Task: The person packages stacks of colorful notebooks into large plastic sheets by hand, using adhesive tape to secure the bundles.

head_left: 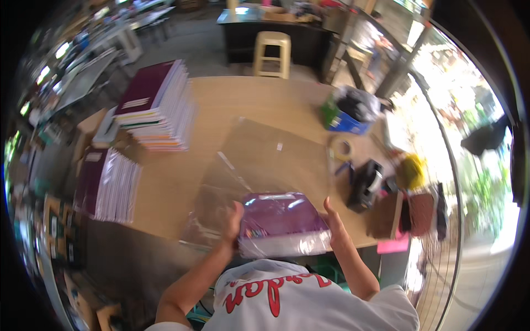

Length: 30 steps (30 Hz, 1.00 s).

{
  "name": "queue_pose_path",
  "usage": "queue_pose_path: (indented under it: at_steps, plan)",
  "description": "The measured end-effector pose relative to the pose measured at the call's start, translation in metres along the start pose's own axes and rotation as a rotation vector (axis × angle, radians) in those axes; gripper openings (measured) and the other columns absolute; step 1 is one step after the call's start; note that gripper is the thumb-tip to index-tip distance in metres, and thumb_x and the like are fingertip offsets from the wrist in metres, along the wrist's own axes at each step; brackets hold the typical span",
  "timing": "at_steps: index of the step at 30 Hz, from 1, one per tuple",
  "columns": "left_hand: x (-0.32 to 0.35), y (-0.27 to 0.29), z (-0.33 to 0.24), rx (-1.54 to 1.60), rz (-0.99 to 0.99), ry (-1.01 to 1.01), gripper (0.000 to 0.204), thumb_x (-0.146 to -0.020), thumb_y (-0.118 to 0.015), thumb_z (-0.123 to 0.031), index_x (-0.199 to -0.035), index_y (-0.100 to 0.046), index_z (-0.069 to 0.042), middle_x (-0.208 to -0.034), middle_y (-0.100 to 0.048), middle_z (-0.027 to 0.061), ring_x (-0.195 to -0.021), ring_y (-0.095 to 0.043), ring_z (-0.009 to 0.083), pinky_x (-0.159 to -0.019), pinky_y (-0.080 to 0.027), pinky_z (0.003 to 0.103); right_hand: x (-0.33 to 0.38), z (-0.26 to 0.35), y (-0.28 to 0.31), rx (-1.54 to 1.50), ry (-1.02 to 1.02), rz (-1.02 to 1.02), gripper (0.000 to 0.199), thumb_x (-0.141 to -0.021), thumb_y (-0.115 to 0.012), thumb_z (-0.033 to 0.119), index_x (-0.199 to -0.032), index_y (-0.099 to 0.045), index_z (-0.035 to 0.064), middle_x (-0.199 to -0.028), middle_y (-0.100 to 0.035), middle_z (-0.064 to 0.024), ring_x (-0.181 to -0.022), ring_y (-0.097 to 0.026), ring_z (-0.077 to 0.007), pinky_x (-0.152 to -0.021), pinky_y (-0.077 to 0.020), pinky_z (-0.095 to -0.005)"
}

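Observation:
A stack of purple-covered notebooks (284,215), wrapped in shiny clear plastic, is at the table's near edge, close to my body. My left hand (233,225) presses against its left side with the thumb pointing up. On the opposite side my right hand (337,226) grips the bundle in the same way. Part of each hand's fingers is hidden behind the bundle. Flat clear plastic sheets or bags (265,146) lie on the wooden table (221,99) just beyond and to the left of it.
A tall stack of spiral notebooks (160,110) and a lower plastic-wrapped stack (107,185) stand at left. Along the right are a blue box (350,122), a tape roll (342,149), a black tape dispenser (365,185) and a yellow bundle (411,171). A stool (271,39) stands beyond the table.

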<state>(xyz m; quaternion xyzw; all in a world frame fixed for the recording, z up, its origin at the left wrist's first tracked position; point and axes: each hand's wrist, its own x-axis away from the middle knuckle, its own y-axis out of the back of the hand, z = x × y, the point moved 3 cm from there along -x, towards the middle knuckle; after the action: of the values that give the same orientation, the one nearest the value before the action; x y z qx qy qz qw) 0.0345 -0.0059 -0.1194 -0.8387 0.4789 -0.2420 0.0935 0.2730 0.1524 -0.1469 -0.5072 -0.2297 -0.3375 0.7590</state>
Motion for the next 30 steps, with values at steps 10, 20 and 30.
queue_pose_path:
  at_steps: [10,20,30]
  plan:
    - [0.067,0.103,-0.097,-0.297,0.018,0.039,0.081,-0.093,-0.061,-0.054,-0.151,-0.029,-0.009,-0.125,-0.056,0.0075,-0.103,-0.057,0.0139,-0.092,-0.048,0.031,0.031,-0.048,-0.191,0.414,0.485,0.217,0.086,-0.082,-0.06,0.008,-0.157,-0.016,0.01,-0.148,-0.038,-0.0148,-0.132,-0.043,-0.0259,-0.107,-0.0387,-0.0335]
    - [0.123,0.458,-0.391,-0.808,-0.621,-0.149,0.065,-0.098,-0.06,-0.037,-0.15,-0.035,-0.006,-0.136,-0.053,0.0061,-0.116,-0.054,0.0165,-0.101,-0.044,0.033,-0.178,-0.217,-0.563,0.553,0.813,0.649,0.103,-0.091,-0.065,0.02,-0.152,0.014,-0.0015,-0.16,0.0,-0.0258,-0.148,-0.006,-0.0348,-0.119,-0.0122,-0.0391]
    - [0.088,0.629,-0.4,-1.095,-0.483,-0.018,0.078,-0.096,-0.055,-0.051,-0.153,-0.027,-0.006,-0.158,-0.026,0.0195,-0.146,-0.023,0.0291,-0.117,-0.023,0.04,-0.257,-0.287,-0.629,1.231,0.885,0.159,0.106,-0.091,-0.064,0.045,-0.154,0.008,-0.0004,-0.162,0.009,-0.0244,-0.15,0.004,-0.0401,-0.115,-0.0127,-0.0634]
